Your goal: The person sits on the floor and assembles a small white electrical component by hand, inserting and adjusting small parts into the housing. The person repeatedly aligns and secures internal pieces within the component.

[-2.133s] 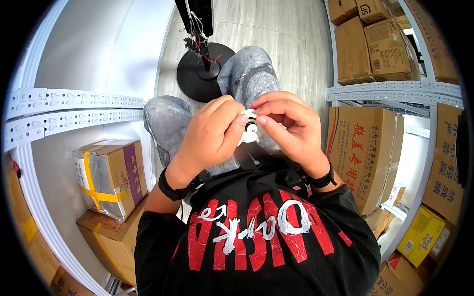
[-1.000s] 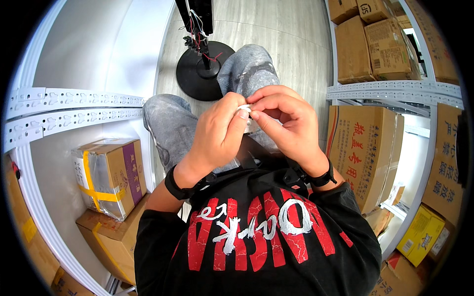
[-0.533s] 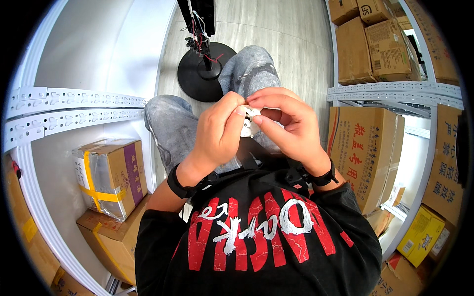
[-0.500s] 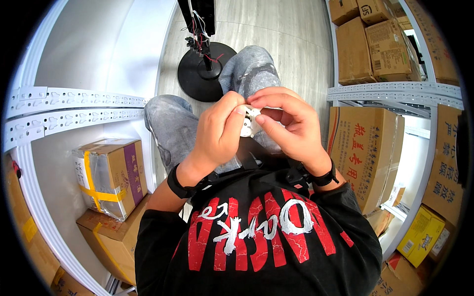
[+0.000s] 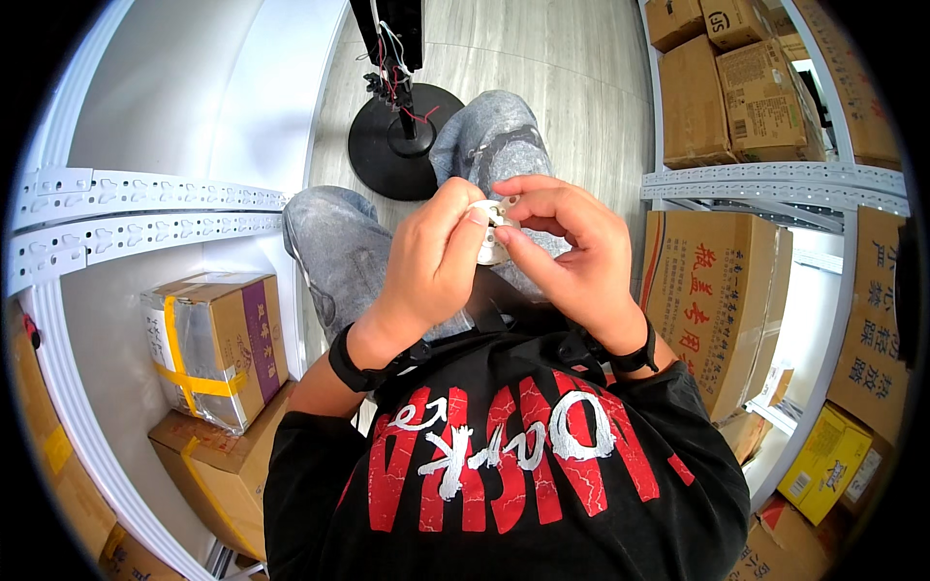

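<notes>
Above my lap, both hands meet at a small white plastic part (image 5: 491, 254) with round holes and a gap in its middle. My left hand (image 5: 433, 254) is closed around its left side, thumb along the near face. The fingers of my right hand (image 5: 578, 254) curl in from the other side, with thumb and fingertips at the part's right edge and gap. Whether a smaller piece sits between those fingertips is too fine to tell. A black band (image 5: 360, 360) circles each wrist.
A black stand (image 5: 407, 140) with a round base and loose wires stands on the floor ahead, next to my knee. Metal shelving (image 5: 145, 192) flanks me on the left, with cardboard boxes (image 5: 228, 349). More boxes (image 5: 712, 300) fill the right-hand shelves.
My right thumb and fingertips have shifted slightly on the white part, and the part appears turned a little. My left hand keeps its grip nearly in place.
</notes>
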Available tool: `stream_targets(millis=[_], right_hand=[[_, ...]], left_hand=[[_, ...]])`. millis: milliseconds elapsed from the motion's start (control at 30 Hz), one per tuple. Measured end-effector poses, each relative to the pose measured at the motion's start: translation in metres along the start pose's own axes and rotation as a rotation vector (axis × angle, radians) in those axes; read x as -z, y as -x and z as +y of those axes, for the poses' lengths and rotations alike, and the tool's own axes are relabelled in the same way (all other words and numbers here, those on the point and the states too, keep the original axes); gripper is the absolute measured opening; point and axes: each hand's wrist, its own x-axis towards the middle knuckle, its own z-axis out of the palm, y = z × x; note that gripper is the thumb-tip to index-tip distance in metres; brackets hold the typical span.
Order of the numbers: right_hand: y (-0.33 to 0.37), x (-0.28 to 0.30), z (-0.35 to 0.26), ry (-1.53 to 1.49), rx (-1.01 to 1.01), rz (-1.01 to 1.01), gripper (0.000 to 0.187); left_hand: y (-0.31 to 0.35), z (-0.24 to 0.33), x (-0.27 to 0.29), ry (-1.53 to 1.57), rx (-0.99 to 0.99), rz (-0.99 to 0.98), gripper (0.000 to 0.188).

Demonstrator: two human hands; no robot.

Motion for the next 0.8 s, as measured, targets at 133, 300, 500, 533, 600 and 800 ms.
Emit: stream_targets(millis=[133, 300, 500, 533, 600, 800], right_hand=[[0.0003, -0.0002, -0.0002, 0.099, 0.039, 0.005, 0.013], [-0.0002, -0.0007, 0.0012, 0.183, 0.107, 0.021, 0.014], [-0.0003, -0.0004, 0.0021, 0.182, 0.108, 0.013, 0.015], [-0.0003, -0.0003, 0.0012, 0.204, 0.114, 0.008, 0.015], [-0.0002, 0.0, 0.0008, 0.233, 0.111, -0.004, 0.015], [-0.0006, 0.0047, -0.0034, 0.003, -0.113, -0.035, 0.011]], left_hand=[[0.0, 0.0, 0.0, -0.05, -0.07, 0.006, 0.015], [0.0009, -0.0025, -0.0012, 0.013, -0.058, -0.007, 0.015], [0.0025, -0.0047, -0.0019, 0.034, -0.071, -0.034, 0.012], [0.0025, -0.0041, -0.0022, 0.028, -0.052, -0.036, 0.012], [0.0029, -0.0026, -0.0023, 0.014, -0.014, -0.039, 0.011], [0.0037, -0.0027, -0.0009, -0.01, -0.006, -0.039, 0.01]])
